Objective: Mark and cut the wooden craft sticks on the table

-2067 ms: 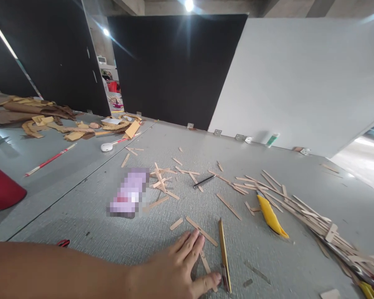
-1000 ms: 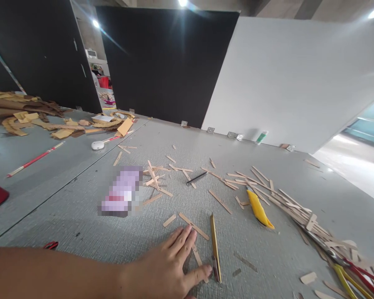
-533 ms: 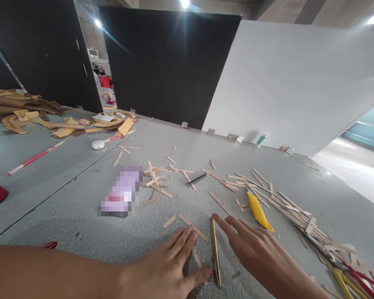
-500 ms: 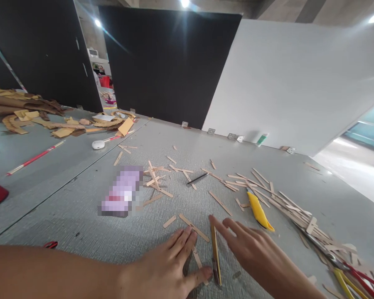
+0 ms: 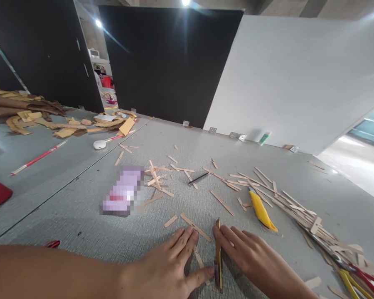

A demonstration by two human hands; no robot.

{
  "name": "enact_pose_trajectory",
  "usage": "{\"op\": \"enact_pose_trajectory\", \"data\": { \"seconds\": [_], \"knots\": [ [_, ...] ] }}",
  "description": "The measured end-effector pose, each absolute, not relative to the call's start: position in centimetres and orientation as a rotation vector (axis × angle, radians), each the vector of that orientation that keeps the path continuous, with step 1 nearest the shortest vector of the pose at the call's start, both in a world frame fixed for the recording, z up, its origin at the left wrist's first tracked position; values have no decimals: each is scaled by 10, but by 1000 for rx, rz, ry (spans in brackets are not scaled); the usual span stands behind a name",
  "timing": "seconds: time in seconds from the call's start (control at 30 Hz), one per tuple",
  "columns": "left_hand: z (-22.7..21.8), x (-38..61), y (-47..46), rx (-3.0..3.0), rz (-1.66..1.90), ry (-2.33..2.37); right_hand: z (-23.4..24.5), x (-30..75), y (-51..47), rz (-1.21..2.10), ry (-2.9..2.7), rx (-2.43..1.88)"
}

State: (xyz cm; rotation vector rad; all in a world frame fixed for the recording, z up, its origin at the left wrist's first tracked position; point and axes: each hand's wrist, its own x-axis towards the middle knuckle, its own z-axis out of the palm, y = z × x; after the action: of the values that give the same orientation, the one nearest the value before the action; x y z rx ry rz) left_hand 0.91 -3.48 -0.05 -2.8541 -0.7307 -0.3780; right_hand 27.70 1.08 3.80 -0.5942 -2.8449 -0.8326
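My left hand (image 5: 171,268) lies flat on the grey table, fingers spread, resting on a thin wooden stick (image 5: 199,259). A gold-coloured metal ruler (image 5: 218,253) lies just right of its thumb. My right hand (image 5: 252,257) rests beside the ruler with fingers stretched out, the fingertips touching the ruler's right edge. Neither hand grips anything. A yellow utility knife (image 5: 262,211) lies to the right, beyond the right hand.
Several wooden sticks (image 5: 268,189) are scattered across the table, with a black pen (image 5: 198,179) among them. A blurred purple object (image 5: 123,192) lies at the left. Cardboard scraps (image 5: 50,120) pile up at the far left. Scissors (image 5: 358,276) lie at the right.
My right hand came into view from the lower right and settled against the ruler's right side. The left hand stayed flat on the stick.
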Motion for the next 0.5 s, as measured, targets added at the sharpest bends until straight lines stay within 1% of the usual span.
{"op": "enact_pose_trajectory", "data": {
  "seconds": [0.17,0.3,0.4,0.5],
  "knots": [
    [0,10,-35,-2876,-351,-722,35,281,11,-838,-2837,-588],
    [0,10,-35,-2906,-353,-736,34,279,14,-771,-2831,-599],
    [-3,10,-35,-2918,-379,-751,37,276,10,-623,-2803,-667],
    [-6,9,-35,-2932,-383,-760,43,280,-10,-449,-2623,-796]
  ]
}}
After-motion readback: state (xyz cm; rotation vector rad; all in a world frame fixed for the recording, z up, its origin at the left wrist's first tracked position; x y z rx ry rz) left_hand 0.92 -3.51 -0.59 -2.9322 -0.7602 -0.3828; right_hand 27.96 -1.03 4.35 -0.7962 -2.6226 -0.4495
